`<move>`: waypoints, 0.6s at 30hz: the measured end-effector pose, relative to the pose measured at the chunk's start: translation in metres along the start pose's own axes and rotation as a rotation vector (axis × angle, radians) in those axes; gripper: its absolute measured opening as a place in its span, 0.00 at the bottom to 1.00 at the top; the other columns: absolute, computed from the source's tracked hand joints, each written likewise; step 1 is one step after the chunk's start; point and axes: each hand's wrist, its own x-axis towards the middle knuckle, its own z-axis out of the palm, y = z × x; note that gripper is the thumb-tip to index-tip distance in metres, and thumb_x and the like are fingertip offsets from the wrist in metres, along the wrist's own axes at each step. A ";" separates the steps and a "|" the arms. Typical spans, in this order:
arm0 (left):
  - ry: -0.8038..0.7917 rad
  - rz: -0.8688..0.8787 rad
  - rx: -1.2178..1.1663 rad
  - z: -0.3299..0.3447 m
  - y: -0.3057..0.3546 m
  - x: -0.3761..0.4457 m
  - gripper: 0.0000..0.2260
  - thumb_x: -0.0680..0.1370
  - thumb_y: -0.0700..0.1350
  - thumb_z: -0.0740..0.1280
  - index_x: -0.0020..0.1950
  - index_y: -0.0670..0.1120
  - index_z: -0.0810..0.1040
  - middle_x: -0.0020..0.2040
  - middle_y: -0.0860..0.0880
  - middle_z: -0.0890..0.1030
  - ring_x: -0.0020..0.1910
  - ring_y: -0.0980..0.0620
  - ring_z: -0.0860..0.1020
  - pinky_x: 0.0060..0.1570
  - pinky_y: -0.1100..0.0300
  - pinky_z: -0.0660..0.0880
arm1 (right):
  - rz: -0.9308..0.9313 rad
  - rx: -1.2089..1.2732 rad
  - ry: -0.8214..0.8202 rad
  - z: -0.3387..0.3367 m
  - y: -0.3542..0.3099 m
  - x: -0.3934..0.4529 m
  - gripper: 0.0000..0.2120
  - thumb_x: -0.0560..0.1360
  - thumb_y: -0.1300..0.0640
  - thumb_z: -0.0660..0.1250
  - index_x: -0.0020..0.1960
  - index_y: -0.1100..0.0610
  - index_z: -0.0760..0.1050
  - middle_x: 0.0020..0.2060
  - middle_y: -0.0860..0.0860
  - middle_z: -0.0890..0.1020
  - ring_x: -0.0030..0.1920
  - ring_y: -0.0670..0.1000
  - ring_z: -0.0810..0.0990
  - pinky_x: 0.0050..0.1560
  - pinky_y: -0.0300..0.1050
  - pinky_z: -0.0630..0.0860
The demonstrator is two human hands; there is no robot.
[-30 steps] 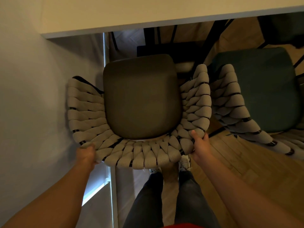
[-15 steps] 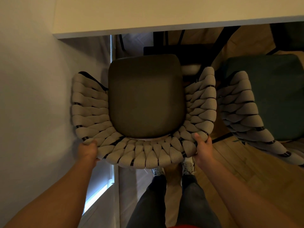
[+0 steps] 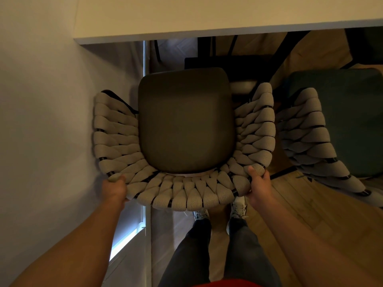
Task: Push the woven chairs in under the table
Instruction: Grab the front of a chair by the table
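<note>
Hands, left and right, grip clenched on woven chair between wall and wood floor.

No readable text, labels, brands, numbers or signs anywhere in the head view.
</note>
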 end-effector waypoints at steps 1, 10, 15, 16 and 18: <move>0.003 0.005 0.006 0.000 0.001 -0.001 0.21 0.80 0.46 0.66 0.71 0.43 0.69 0.66 0.39 0.75 0.59 0.36 0.77 0.49 0.40 0.78 | 0.004 0.003 0.003 0.000 0.000 0.001 0.22 0.79 0.56 0.66 0.71 0.48 0.66 0.63 0.54 0.77 0.60 0.59 0.78 0.60 0.67 0.74; -0.009 -0.003 0.016 -0.001 0.004 0.000 0.20 0.79 0.45 0.67 0.70 0.43 0.69 0.65 0.39 0.75 0.59 0.35 0.77 0.46 0.41 0.78 | 0.026 0.033 0.027 0.004 -0.001 0.003 0.22 0.79 0.57 0.66 0.71 0.49 0.65 0.63 0.55 0.76 0.60 0.60 0.78 0.60 0.68 0.74; 0.002 0.008 0.035 0.001 0.007 -0.001 0.21 0.79 0.45 0.67 0.71 0.42 0.69 0.66 0.38 0.75 0.60 0.36 0.76 0.48 0.40 0.78 | 0.004 0.042 0.017 0.005 -0.004 0.006 0.23 0.79 0.58 0.65 0.72 0.51 0.65 0.63 0.56 0.76 0.60 0.61 0.78 0.60 0.68 0.74; 0.005 0.011 0.041 0.001 0.008 -0.001 0.22 0.79 0.45 0.68 0.71 0.42 0.69 0.66 0.38 0.75 0.59 0.36 0.77 0.48 0.40 0.78 | 0.003 0.042 0.018 0.005 -0.004 0.006 0.23 0.79 0.58 0.65 0.72 0.51 0.65 0.62 0.55 0.77 0.60 0.61 0.78 0.60 0.68 0.74; 0.009 0.012 0.047 0.001 0.009 0.001 0.22 0.79 0.46 0.68 0.71 0.42 0.68 0.66 0.39 0.75 0.59 0.36 0.77 0.47 0.40 0.79 | 0.000 0.035 0.028 0.005 -0.003 0.007 0.22 0.79 0.57 0.65 0.72 0.51 0.65 0.63 0.55 0.76 0.60 0.60 0.78 0.60 0.68 0.74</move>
